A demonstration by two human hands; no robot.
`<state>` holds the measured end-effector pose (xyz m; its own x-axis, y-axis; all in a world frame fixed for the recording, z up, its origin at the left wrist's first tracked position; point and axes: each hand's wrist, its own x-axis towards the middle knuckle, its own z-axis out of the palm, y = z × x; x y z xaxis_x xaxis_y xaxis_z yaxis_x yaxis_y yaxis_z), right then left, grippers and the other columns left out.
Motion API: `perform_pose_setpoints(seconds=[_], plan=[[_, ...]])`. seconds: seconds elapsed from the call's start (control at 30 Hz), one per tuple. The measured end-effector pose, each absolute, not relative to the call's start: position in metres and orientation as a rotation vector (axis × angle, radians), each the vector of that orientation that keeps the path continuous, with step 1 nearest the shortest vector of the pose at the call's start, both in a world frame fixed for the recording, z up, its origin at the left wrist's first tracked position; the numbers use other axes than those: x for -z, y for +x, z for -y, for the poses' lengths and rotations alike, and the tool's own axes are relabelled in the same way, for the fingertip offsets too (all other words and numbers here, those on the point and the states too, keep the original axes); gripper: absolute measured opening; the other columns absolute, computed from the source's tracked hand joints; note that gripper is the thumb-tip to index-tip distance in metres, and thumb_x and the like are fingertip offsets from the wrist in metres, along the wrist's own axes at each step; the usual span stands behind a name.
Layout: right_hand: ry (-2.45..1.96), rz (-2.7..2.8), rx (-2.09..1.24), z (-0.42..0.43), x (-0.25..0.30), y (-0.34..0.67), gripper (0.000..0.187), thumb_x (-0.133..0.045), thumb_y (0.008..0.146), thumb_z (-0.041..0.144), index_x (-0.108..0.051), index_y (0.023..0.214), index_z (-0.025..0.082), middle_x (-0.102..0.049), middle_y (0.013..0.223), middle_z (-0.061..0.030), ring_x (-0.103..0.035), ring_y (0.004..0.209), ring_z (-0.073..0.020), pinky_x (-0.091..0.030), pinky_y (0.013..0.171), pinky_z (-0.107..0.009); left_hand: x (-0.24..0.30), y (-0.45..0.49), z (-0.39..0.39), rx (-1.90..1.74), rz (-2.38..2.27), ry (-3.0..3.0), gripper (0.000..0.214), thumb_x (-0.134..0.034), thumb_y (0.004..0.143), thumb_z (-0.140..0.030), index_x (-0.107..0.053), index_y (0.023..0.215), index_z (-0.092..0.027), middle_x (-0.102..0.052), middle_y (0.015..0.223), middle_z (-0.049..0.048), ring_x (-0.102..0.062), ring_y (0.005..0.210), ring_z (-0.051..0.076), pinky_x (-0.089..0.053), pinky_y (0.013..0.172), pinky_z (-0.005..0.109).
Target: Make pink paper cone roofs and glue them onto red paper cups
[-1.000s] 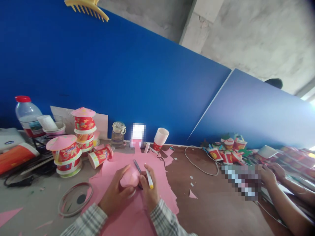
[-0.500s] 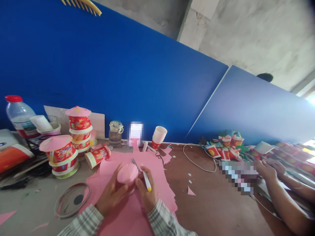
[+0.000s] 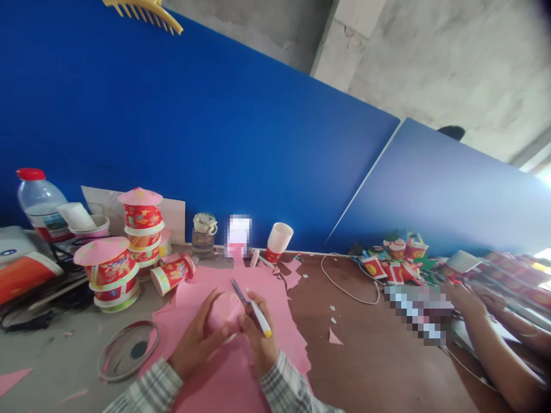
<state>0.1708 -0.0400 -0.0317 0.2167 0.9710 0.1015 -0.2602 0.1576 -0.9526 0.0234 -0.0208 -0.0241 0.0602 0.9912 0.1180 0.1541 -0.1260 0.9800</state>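
My left hand (image 3: 198, 338) is curled around a small paper cup with a pink paper cover (image 3: 225, 311), its pale rim showing underneath. Closed at the cup's right side, my right hand (image 3: 262, 337) has a white marker with a yellow end (image 3: 260, 319) between its fingers, and its thumb is close to the pink cover. Metal scissor blades (image 3: 240, 291) point up and left just beyond that hand. Their handles are hidden, so I cannot tell whether they lie on the sheet or are held. A large pink paper sheet (image 3: 198, 281) spreads beneath both hands.
Left stand stacked red paper cups with pink cone tops (image 3: 112, 269), a bottle (image 3: 41, 201) and a tape-like ring (image 3: 103, 361). Behind are a glass jar (image 3: 204, 236) and white-and-red cup (image 3: 279, 238). Another person's hands (image 3: 471, 301) work at right. A blue partition (image 3: 241, 132) rises behind.
The pink-covered cup has tilted and turned between my hands, showing a rounder pink face and a different bit of rim. The marker has shifted slightly right with my right hand.
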Motion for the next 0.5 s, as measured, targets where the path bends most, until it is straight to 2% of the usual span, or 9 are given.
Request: perform_pose_setpoints(seconds=[0.13,0.27,0.5], plan=[[-0.960,0.855,-1.222,0.042,0.016,0.173,0.050,-0.083,0.061,0.040,-0.066,0.104,0.022,-0.056,0.064,0.0079,-0.053,0.055,-0.0096,-0.047,0.057,-0.025,0.019,0.024,0.024,-1.182,-1.180,1.422,0.081,-0.067,0.048,-0.047,-0.037,0.119,-0.023,-0.042,0.130,0.0065,-0.031,0.123,0.028,-0.031,0.102,0.041],[-0.884,0.755,-1.320,0.039,0.019,0.174,0.050,-0.087,0.057,0.040,-0.068,0.099,0.021,-0.052,0.060,0.0095,-0.047,0.050,-0.0069,-0.040,0.051,-0.021,0.021,0.023,0.025,-1.189,-1.133,1.442,0.080,-0.068,0.050,-0.045,-0.036,0.120,-0.023,-0.040,0.131,0.0087,-0.032,0.123,0.029,-0.032,0.101,0.042],[-0.841,0.579,-1.359,0.032,0.028,0.174,0.051,-0.090,0.057,0.038,-0.070,0.101,0.022,-0.054,0.061,0.0082,-0.047,0.053,-0.0069,-0.040,0.052,-0.020,0.029,0.029,0.021,-1.191,-1.153,1.444,0.098,-0.073,0.040,-0.042,-0.027,0.124,-0.021,-0.038,0.131,0.0141,-0.034,0.121,0.033,-0.038,0.097,0.043]])
